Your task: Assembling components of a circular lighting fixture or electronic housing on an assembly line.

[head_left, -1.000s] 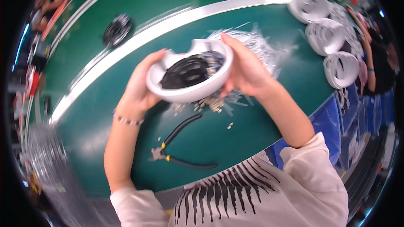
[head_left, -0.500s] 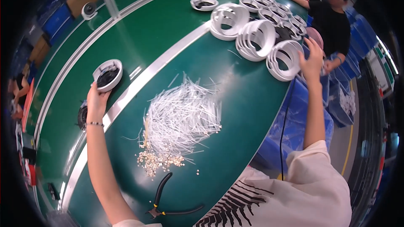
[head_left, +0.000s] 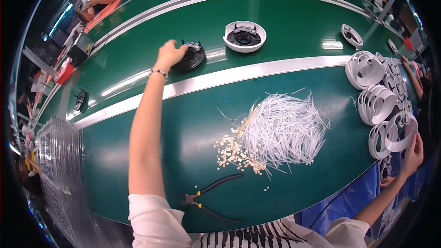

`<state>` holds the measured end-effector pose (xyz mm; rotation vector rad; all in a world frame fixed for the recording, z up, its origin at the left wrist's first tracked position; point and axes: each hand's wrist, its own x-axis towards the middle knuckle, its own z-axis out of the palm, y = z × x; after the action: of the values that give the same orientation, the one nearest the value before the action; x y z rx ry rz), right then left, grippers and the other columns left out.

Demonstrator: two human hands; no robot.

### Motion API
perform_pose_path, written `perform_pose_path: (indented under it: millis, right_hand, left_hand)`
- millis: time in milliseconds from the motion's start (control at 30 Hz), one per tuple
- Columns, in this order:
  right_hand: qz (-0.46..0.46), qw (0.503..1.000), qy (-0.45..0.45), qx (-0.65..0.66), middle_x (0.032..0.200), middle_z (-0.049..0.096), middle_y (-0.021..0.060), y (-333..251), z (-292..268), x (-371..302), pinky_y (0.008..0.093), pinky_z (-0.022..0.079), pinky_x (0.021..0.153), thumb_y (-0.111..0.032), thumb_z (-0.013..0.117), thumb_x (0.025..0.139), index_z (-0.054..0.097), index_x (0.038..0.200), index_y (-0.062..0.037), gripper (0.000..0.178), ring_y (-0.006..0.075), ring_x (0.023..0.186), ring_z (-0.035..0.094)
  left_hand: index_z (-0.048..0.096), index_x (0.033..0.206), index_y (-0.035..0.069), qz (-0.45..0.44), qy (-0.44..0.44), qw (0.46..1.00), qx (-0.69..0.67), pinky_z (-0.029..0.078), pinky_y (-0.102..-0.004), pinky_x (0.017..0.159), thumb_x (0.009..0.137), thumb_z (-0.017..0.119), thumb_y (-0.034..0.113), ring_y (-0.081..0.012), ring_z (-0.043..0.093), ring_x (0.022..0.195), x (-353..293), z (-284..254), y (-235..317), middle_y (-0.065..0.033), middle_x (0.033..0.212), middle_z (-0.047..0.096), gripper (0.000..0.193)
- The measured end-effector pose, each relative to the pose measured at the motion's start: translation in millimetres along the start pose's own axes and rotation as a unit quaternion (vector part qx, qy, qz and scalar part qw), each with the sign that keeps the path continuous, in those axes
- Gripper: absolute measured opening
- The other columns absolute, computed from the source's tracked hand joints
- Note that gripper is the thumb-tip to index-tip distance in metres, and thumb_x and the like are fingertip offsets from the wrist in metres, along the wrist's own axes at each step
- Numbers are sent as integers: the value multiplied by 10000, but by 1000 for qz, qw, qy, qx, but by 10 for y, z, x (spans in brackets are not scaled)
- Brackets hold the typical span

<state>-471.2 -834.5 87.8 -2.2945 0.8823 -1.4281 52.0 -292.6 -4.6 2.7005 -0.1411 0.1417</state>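
On the green belt, my left hand (head_left: 171,55) grips the near-left edge of a black round part (head_left: 193,58) with a small board on its rim. A white round housing (head_left: 262,39) with a black insert stands apart on the belt, to the right of that hand. At the far right, my right hand (head_left: 413,155) has its fingers closed on the edge of a white plastic ring (head_left: 392,143), which tilts against a stack of similar rings (head_left: 374,142). Part of the right hand's grip is hidden behind the ring.
Thin white plastic strips (head_left: 289,131) lie heaped mid-table beside small cream pieces (head_left: 234,154). Black-handled cutting pliers (head_left: 198,194) rest at the near edge. Clear plastic trays (head_left: 59,156) are stacked at left. A metal rail (head_left: 257,71) divides table and belt. People work nearby.
My left hand has let go of the white housing, which now stands on the belt, and has taken the black round part. My right hand has closed on a white ring. The view has turned left.
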Motion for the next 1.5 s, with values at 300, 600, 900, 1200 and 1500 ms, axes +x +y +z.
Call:
perform_pose_path:
  millis: [300, 600, 900, 1200, 1500]
  right_hand:
    - [-181, 837, -449, 256, 646, 615, 79, -2714, 1350, -1175, 208, 460, 468, 12, 625, 668, 648, 819, -27, 158, 107, 515, 583]
    - [-361, 690, -547, 307, 607, 569, 132, -3563, 1907, -2074, 338, 447, 513, -12, 614, 639, 644, 775, -8, 140, 268, 544, 556]
    - [-445, 605, -624, 216, 1267, 332, 212, -3921, 1732, -2336, 479, 254, 961, -410, 760, 506, 399, 1201, 4, 886, 385, 1216, 243]
    - [-479, 494, -709, 154, 1359, 162, 210, -3965, 1495, -2353, 516, 178, 1001, -283, 808, 452, 242, 1301, -27, 1052, 400, 1261, 139]
    - [-342, 599, -611, 388, 1245, 340, 211, -3920, 1667, -1984, 387, 274, 972, -302, 820, 415, 277, 1272, 2, 1059, 345, 1167, 323]
  left_hand:
    - [536, 1052, -50, 25, 2, 924, -381, 457, -267, 766, 699, 653, 61, -178, 576, 867, -556, -133, 111, -137, 950, 602, 389]
    - [485, 953, 18, 55, -221, 876, -424, 453, -185, 583, 709, 651, 10, -78, 570, 671, -1590, -1199, -315, -73, 772, 623, 295]
    - [577, 1013, -22, 88, -370, 885, -268, 447, -229, 749, 643, 737, 146, -122, 569, 801, -2001, -1234, -1072, -89, 870, 622, 437]
    - [514, 1070, -32, -64, -99, 979, -167, 475, -277, 632, 637, 709, 424, -162, 585, 700, -2695, -1457, -1146, -131, 895, 588, 658]
    - [503, 1070, -40, -65, -100, 847, -518, 476, -196, 623, 787, 570, 45, -76, 571, 755, -2791, -1152, -928, -58, 963, 563, 303]
